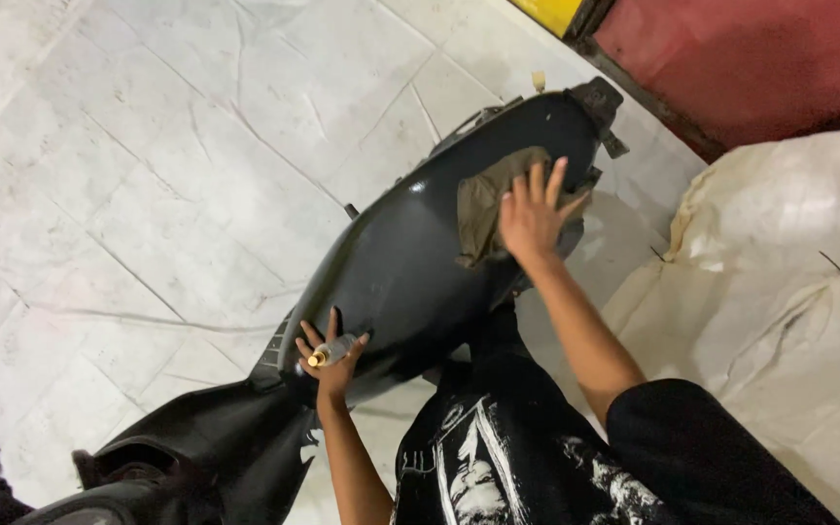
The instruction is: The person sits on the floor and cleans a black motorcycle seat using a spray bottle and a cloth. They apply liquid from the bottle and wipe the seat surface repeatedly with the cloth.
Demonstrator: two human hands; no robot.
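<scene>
Nearest, the left hand (331,362) rests on the lower edge of the glossy black plastic scooter body panel (401,267), its fingers curled around a small clear bottle with a gold cap (329,353); what the bottle contains cannot be told. Farther up, near the panel's top end, the right hand (534,216) presses flat, fingers spread, on a crumpled olive-brown cloth (483,204). Judging by this, the panel is being wiped or polished; the next stroke probably needs steady pressure while the left hand braces. Beyond lie the pale marble floor (148,146) and a white sack sheet (789,262).
</scene>
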